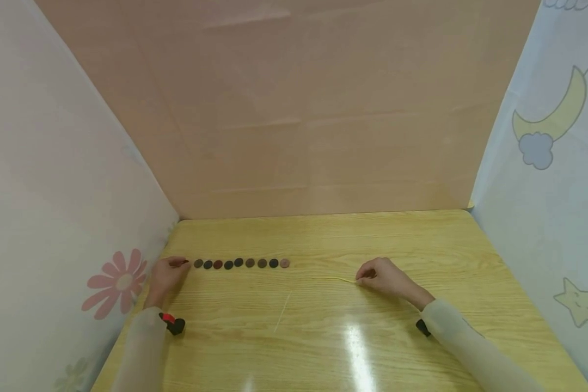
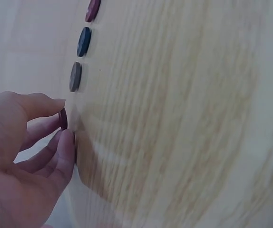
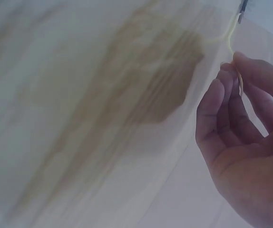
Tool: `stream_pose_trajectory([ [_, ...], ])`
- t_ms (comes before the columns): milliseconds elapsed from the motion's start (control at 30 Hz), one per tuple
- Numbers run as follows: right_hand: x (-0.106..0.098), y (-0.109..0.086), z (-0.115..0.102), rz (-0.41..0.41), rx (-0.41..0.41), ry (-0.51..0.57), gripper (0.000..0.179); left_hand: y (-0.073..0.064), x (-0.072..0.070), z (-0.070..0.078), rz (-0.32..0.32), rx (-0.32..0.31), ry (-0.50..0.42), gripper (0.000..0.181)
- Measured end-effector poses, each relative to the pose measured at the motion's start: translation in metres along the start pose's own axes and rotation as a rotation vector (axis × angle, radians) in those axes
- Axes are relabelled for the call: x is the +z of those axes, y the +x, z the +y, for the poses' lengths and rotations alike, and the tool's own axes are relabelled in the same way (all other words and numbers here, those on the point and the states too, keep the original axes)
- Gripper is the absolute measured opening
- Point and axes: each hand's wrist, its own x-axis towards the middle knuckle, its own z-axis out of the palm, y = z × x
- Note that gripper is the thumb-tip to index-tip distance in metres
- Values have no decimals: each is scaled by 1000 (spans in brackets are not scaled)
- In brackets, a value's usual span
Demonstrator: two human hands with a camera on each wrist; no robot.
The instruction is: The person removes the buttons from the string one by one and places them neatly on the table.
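At the left end of a row of small flat round discs (image 1: 218, 264), my left hand (image 1: 166, 279) pinches a dark red disc (image 2: 63, 118) between thumb and fingertips. The disc stands on edge in the left wrist view, close to a greyish disc (image 2: 75, 77) lying on the table. My right hand (image 1: 384, 276) is at the right of the table, its thumb and fingertips pinching the end of a thin yellow cord (image 1: 340, 279). From that hand the cord runs left along the tabletop, and a short tail (image 3: 241, 85) hangs past the fingers.
The row holds several discs in dark, red and brown tones, ending with a pinkish disc (image 1: 285, 263). A thin pale line (image 1: 283, 311) marks the wooden table (image 1: 235, 348); I cannot tell whether it is a thread. Printed fabric walls (image 1: 34, 179) stand around the table.
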Motion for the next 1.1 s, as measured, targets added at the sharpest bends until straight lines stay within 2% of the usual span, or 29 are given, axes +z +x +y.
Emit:
stream_pose_trajectory([
  [100,2,0,-1,0,-16,-6,6,2,2,-1,14,2,7,43],
  [367,6,1,-1,-7,-46,-21,6,5,5,-3,20,84,81,35],
  [833,9,6,4,-7,-38,-58,6,12,7,-3,8,117,110,29],
  [1100,6,7,1,-5,-24,-68,8,10,8,-1,-4,115,96,29],
])
